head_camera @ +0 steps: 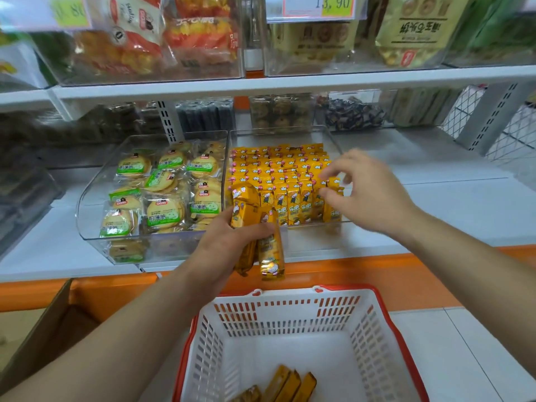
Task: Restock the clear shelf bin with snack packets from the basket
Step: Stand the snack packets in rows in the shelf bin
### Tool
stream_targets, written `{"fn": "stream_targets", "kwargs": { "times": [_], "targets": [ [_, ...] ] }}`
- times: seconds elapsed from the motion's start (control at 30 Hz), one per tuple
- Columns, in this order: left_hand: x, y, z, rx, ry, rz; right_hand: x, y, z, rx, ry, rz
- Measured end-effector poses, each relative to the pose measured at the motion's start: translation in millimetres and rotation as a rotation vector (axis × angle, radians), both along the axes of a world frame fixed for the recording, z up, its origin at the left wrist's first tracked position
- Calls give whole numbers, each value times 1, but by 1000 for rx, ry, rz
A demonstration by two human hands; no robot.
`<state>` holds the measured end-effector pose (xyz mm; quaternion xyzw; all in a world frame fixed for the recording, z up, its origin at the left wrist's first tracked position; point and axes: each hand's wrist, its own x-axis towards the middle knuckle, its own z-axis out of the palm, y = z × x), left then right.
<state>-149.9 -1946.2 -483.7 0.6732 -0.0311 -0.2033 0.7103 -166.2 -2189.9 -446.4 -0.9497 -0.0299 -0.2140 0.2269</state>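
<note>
the left hand (223, 245) sat just below the middle of the frame, its fingers curled round a bunch of yellow snack packets (271, 250) held roughly upright, their lower ends hanging in front of the orange shelf edge (377, 271) and their tops against the front wall of the clear bin (333, 137). that bin stood in the middle of the frame on the white shelf (464, 204) and was filled almost wall to wall with rows of the same yellow packets (278, 175) standing on end. the right hand (371, 192) hovered over the bin's front right corner, thumb and forefinger apart on either side of the top of one corner packet (333, 198); the hand was blurred, so i could not tell whether it gripped the packet or only touched it. touching the bin on its left was a second clear bin (87, 198) of round biscuits (164, 211) in green-labelled wrappers. at the bottom centre of the frame stood the white basket (290, 314) with a red rim, and a few more yellow packets (290, 384) lay on its floor near the lower edge of the frame. a cardboard box (43, 329) showed at the lower left. along the top of the frame, an upper shelf carried more clear bins of bagged snacks, with a price tag (319, 5) at the upper centre.
</note>
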Motion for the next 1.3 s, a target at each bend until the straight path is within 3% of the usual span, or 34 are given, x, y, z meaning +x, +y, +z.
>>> {"fn": "stream_targets", "kwargs": {
  "times": [0.07,0.13,0.23,0.4,0.6,0.7,0.93,1.07,1.2,1.3],
  "targets": [
    [-4,-2,2,-29,1,30,-17,27,-1,435,249,204],
    [-8,-6,4,-75,-4,41,-30,45,-8,629,426,312],
    [-16,-11,7,-124,2,39,-42,54,-17,674,471,321],
    [-20,-12,10,-162,51,59,-44,42,-14,973,539,311],
    [-16,-14,8,-160,45,72,-43,34,-13,972,517,329],
    [-13,-12,9,-109,27,56,-34,24,-6,885,428,310],
    [-6,-8,4,-39,22,44,14,-25,2,456,82,70],
    [-3,-3,-2,-13,27,61,39,-35,-14,200,100,58],
    [0,3,-7,2,26,35,55,-31,-27,-301,83,20],
    [1,5,-10,33,15,27,62,-31,-35,-529,131,-30]
  ]
}}
